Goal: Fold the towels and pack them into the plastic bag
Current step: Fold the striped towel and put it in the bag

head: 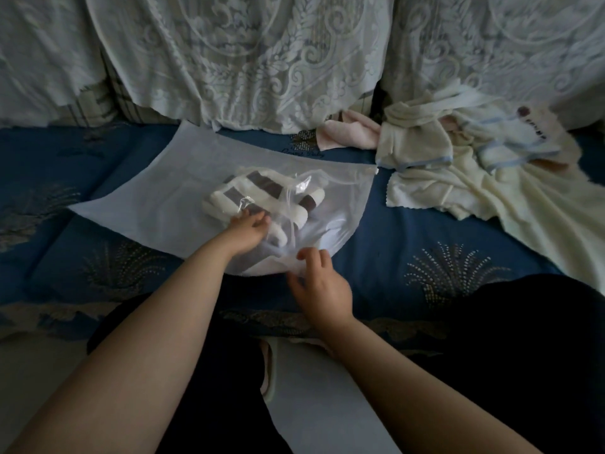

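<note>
A translucent plastic bag (157, 204) lies flat on the blue patterned bed cover, its mouth toward me. Inside it sits a folded white towel with dark brown stripes (262, 191). My left hand (245, 232) reaches into the bag's mouth, fingers resting against the near end of that towel. Just in front of it, my right hand (319, 281) pinches the bag's near edge. At the right, a heap of unfolded towels rests on the bed: a cream towel (491, 204), a cream towel with blue trim (415, 139), and a pink towel (350, 132) behind them.
White lace-covered cushions (248, 60) stand along the back. The blue bed cover (442, 250) extends to both sides. My dark-clad legs are at the bottom, with a pale slipper (271, 371) on the floor between them.
</note>
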A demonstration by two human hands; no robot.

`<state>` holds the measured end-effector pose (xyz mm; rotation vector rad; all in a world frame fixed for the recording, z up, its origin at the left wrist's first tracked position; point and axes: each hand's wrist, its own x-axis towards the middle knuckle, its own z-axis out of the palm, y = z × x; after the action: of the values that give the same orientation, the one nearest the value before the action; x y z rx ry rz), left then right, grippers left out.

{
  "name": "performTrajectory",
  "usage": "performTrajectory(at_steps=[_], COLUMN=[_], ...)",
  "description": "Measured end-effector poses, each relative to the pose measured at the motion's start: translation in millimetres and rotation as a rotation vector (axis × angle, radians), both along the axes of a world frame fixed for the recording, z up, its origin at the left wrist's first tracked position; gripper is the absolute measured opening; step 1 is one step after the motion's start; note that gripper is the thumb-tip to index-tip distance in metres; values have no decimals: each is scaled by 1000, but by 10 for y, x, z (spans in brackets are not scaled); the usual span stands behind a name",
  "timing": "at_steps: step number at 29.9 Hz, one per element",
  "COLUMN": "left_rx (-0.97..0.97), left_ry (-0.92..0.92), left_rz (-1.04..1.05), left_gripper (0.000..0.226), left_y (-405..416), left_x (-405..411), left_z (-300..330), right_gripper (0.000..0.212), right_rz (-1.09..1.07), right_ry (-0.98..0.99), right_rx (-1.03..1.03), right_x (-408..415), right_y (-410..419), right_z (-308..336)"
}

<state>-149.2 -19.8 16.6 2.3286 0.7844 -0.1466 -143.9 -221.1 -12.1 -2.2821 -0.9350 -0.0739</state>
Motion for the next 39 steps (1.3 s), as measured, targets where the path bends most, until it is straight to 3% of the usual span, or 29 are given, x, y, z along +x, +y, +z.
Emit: performTrajectory(at_steps=[3, 7, 11, 13, 16, 18, 21, 24, 26, 29, 31, 33, 35, 37, 39], left_rx=[-67, -115, -94, -105, 61, 124, 124, 135, 191, 233, 283, 101, -61, 131, 389], left_ry=[-62, -51, -33, -8, 75, 100, 59, -68, -148, -118, -108, -191, -163, -81, -145], left_rz=[33, 62, 17, 34, 4, 4, -36, -54, -14, 105, 59, -62, -163, -178, -55], left_gripper=[56, 59, 63, 65, 55, 57, 62, 63, 62, 59, 56, 61, 73, 71, 39], left_y=[-86, -106, -110, -76, -157, -221, -244, -272, -278, -273, -403, -613, -792, -818, -744], left_x=[34, 78, 114, 126, 130, 143, 151, 219, 290, 330, 316, 308, 294, 317, 363], left_z=[-6, -51, -18, -29, 9, 15, -19, 29, 100, 289, 426, 514, 558, 519, 527], right_gripper=[26, 11, 28, 26, 15, 15, 41, 36, 46, 62, 71, 77, 72, 59, 56], right_rz=[-136, -276, -65, 138, 319, 341, 230, 73, 216, 472, 494, 465, 480, 487, 461], right_ry=[-96, -36, 585, 731, 583, 650, 811, 754, 808, 975, 874, 657, 364, 121, 43], right_rx=[156, 315, 644, 480, -121, -343, -212, -13, -44, -141, -150, -196, -299, -342, -276], right_x=[232, 509, 578, 637, 815, 849, 677, 467, 363, 392, 507, 594, 612, 607, 628], right_y=[-31, -88, -145, -298, -566, -672, -608, -390, -269, -219, -240, -253, -215, -143, -74], right_z=[6, 95, 426, 547, 593, 558, 413, 242, 243, 373, 443, 473, 453, 386, 282])
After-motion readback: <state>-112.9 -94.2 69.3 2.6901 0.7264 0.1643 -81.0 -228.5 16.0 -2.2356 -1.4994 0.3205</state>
